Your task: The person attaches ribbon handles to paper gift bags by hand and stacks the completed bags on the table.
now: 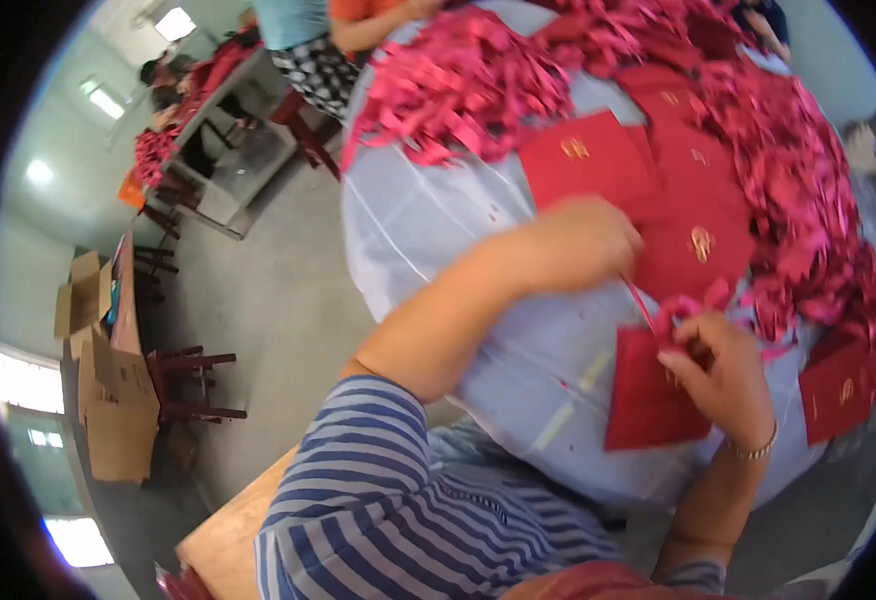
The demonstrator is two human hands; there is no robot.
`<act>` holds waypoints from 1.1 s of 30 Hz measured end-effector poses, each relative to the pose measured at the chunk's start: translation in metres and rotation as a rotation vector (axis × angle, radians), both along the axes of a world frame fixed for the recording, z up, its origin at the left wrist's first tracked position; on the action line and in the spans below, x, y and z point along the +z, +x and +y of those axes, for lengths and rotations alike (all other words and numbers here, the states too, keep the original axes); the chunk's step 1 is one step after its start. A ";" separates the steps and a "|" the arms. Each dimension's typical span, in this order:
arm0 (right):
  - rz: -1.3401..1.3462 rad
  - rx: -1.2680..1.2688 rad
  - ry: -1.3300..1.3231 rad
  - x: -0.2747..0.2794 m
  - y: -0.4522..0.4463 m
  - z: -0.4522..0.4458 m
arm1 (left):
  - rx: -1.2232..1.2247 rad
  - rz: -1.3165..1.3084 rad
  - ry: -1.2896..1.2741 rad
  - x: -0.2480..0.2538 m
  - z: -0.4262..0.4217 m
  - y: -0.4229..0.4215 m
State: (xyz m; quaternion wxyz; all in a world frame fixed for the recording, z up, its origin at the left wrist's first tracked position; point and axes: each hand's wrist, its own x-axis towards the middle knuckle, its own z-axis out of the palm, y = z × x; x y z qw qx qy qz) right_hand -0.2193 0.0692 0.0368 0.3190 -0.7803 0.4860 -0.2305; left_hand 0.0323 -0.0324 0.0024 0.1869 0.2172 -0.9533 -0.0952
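ribbon (639,303) runs straight from left hand (593,245), closed on it, to half-curled right hand (726,375), hold unclear; light, even tension should spare red card (643,410) creases.

Left arm bent at the elbow, forearm reaching far and right; left hand (590,245) blurred, knuckles up, fingers curled in; right forearm comes up from the near right, right hand (723,378) nearer, thumb and forefinger drawn together, pointing left.
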 end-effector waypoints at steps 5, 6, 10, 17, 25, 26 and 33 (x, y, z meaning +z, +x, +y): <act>-0.042 -0.010 0.067 0.008 -0.003 0.000 | 0.377 0.084 0.011 0.006 0.000 0.022; -0.044 -0.030 0.130 0.005 -0.001 -0.003 | 0.390 0.199 -0.068 0.008 0.003 0.015; -0.031 0.006 -0.180 -0.021 0.009 -0.006 | 0.228 0.455 0.400 0.026 0.027 -0.015; -0.154 -0.040 -0.260 -0.035 0.022 -0.003 | 0.082 0.255 0.773 -0.009 0.035 -0.040; 0.064 0.042 0.036 -0.017 -0.028 -0.013 | 0.137 0.184 0.968 -0.012 0.041 -0.051; 0.079 0.131 -0.072 -0.022 -0.035 -0.013 | 0.134 0.183 0.977 -0.014 0.041 -0.053; 0.119 0.188 0.048 -0.001 -0.050 -0.019 | 0.187 0.234 1.067 -0.010 0.033 -0.041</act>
